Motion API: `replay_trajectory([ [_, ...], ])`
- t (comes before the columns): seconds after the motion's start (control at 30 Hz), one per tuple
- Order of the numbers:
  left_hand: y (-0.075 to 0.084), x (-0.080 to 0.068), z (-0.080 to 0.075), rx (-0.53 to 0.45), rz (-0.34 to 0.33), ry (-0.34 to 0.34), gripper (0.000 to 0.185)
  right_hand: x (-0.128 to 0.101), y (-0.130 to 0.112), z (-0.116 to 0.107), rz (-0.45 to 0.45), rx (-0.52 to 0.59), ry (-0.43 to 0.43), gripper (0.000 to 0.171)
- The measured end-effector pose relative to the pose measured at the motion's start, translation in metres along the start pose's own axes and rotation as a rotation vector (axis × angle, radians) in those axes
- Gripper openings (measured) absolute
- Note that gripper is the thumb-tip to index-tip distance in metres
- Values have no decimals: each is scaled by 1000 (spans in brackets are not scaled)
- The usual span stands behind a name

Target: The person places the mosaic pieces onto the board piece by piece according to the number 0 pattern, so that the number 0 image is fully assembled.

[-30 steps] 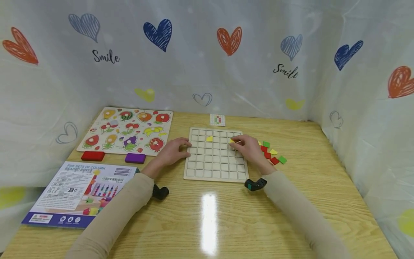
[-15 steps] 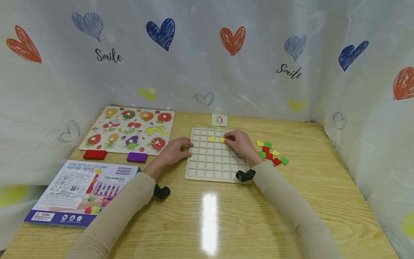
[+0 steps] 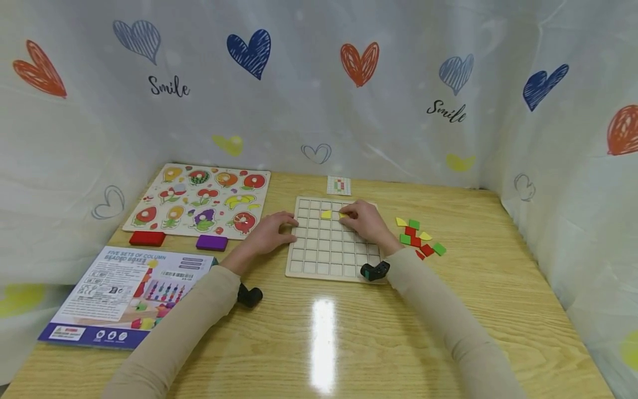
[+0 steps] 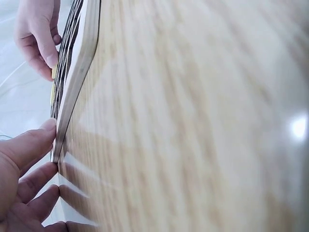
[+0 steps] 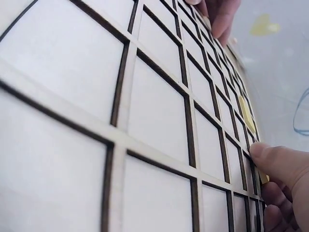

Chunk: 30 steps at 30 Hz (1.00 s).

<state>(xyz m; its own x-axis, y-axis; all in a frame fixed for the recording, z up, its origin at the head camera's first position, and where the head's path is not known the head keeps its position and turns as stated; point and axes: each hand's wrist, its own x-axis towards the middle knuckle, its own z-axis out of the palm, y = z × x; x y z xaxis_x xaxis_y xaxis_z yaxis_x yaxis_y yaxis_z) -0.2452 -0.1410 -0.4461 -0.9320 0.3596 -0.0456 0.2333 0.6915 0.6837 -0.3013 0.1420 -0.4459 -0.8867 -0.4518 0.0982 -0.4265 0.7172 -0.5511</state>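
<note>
My right hand [image 3: 366,221] pinches a small yellow tile [image 5: 264,177] between thumb and fingers, right at the upper part of a wooden grid board [image 3: 323,257]. Most of that tile is hidden behind the fingertips. To its left, another yellow tile [image 3: 326,214] with a curved edge lies in a square of the second row from the back. The left hand [image 3: 269,233] touches the board's left edge with thumb and fingertips, the fingers fairly straight. In the left wrist view, the thumb [image 4: 36,140] lies against the board's rim.
Red, green and yellow tiles [image 3: 416,241] lie loose right of the board. A small pattern card [image 3: 339,185] sits behind it. At left are a fruit puzzle [image 3: 196,199], a red block [image 3: 147,239], a purple block [image 3: 211,243] and a printed box [image 3: 124,299].
My right hand has carried the yellow tile leftward over the board, close to the tile lying there, and lowered to the grid. The left hand has stayed at the left edge.
</note>
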Motion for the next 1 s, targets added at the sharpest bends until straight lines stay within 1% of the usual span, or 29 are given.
replay_trajectory([
  [0.17, 0, 0, 1, 1, 6, 1, 37, -1, 2, -4, 33, 9, 5, 31],
  [0.47, -2, 2, 1, -7, 10, 4, 37, -3, 2, -8, 78, 28, -25, 31],
  [0.7, -3, 2, 2, -7, 7, 8, 36, -4, 3, -10, 72, 23, -32, 29],
  [1.0, -3, 2, 2, -2, 10, 8, 37, -6, 4, -8, 82, 73, -40, 30],
])
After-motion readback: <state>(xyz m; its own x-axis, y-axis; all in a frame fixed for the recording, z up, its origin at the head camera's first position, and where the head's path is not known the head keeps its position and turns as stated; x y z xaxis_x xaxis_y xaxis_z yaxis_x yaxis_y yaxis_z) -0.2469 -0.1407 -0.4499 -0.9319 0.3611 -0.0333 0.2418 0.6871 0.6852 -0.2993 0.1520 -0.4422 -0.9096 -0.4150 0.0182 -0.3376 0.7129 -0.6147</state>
